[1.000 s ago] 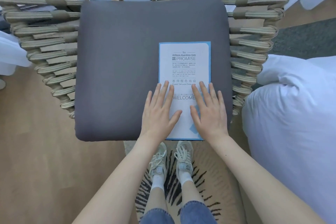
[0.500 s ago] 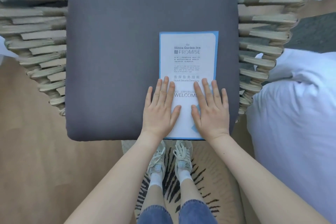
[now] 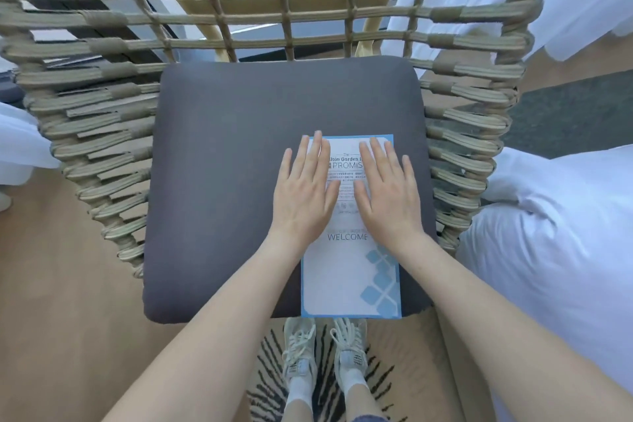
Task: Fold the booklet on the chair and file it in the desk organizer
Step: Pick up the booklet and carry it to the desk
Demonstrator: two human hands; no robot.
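In the head view, the left hand (image 3: 306,193) and right hand (image 3: 387,192) lie flat with fingers spread, gripping nothing, pressing the upper half of the booklet (image 3: 351,279) on the chair cushion (image 3: 222,181). This looks like creasing the fold. Next, a hand probably must pinch an edge to lift it; no organizer is visible.

You are standing in pale lace-up sneakers (image 3: 323,349) on a black-striped rug (image 3: 383,384) at bottom centre. White bedding (image 3: 555,250) is bulging at right, and wood flooring (image 3: 51,284) is showing at lower left.
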